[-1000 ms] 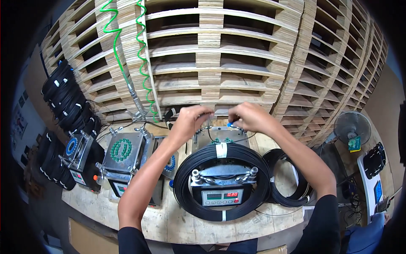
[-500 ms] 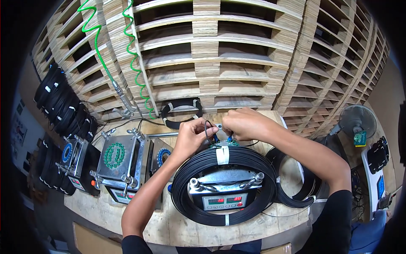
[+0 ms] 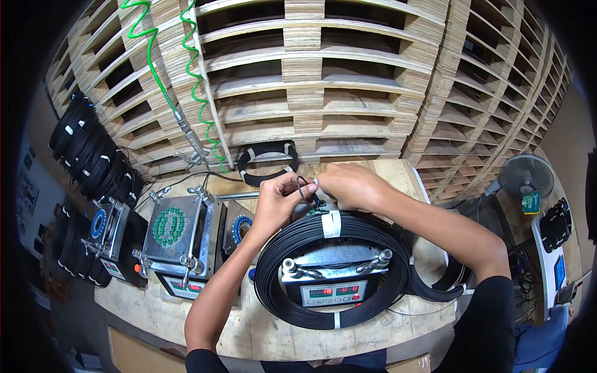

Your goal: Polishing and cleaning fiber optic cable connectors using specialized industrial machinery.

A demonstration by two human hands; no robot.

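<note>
My left hand (image 3: 277,198) is closed in a pinch on a thin black cable (image 3: 300,188), whose end loops up over the fingers. Beside it my right hand (image 3: 353,186) is curled shut, its fingertips meeting the left thumb; whatever they grip is hidden. Just under the fingers a small dark blue connector (image 3: 317,201) shows above a green fixture (image 3: 316,211). In front of both hands a large coil of black cable (image 3: 273,283), bound with white tape, leans upright around a metal machine with a lit display (image 3: 331,293).
To the left stand a machine with a ring of green parts (image 3: 168,226) and another with a blue ring (image 3: 98,224). Black coils (image 3: 90,149) are stacked far left. More coils lie behind (image 3: 268,177) and at right (image 3: 438,292). An air gun (image 3: 193,140) hangs from a green hose.
My right hand has moved left, against my left hand. The blue connector beneath it is now hidden. The large coil sits slightly farther right in view, and the machine's display reading has changed.
</note>
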